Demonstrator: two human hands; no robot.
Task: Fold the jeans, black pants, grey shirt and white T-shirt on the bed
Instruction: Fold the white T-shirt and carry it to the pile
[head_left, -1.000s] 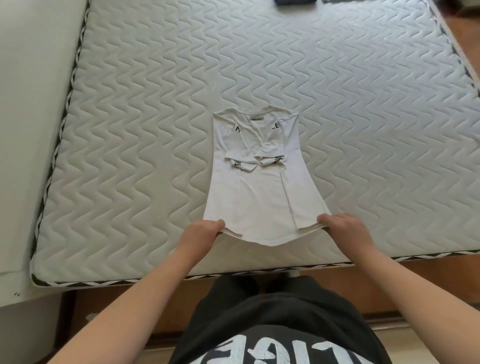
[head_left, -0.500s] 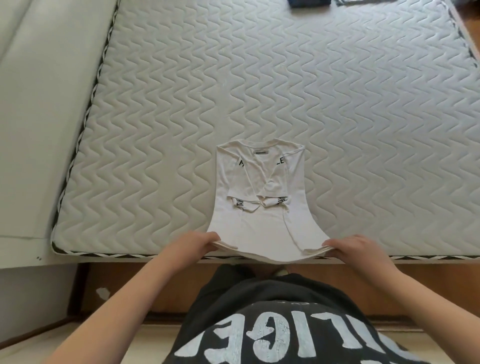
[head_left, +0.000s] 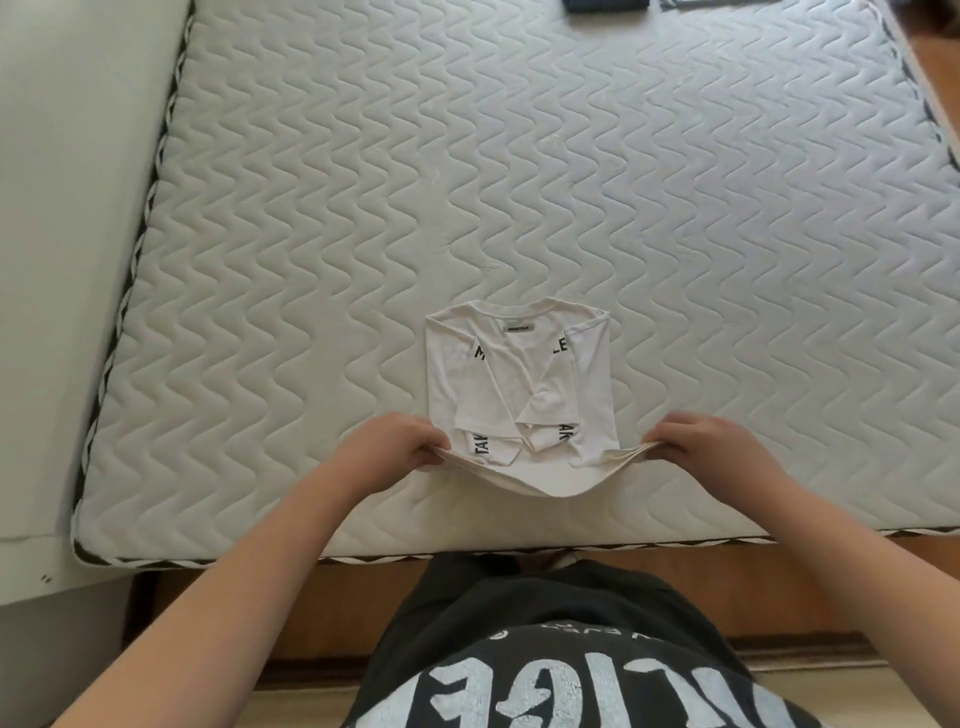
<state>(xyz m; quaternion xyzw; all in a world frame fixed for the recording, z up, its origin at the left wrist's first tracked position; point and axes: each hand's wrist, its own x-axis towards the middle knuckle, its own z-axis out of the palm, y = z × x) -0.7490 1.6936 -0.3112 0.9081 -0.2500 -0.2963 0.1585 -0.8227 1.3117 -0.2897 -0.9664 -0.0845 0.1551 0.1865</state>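
Both hands have carried the T-shirt's (head_left: 519, 384) hem up off the bed (head_left: 727, 260) toward the collar, so the lower half now sags between them. Left hand (head_left: 400, 441) and right hand (head_left: 701, 441) each pinch a hem corner, fingers curled. It lies near the bed's near edge, midway along. Dark folded clothes (head_left: 605, 5) sit at the far edge.

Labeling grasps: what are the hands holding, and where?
Both grip the white cotton T-shirt: left hand at the bottom hem's left corner, right hand at its right corner.
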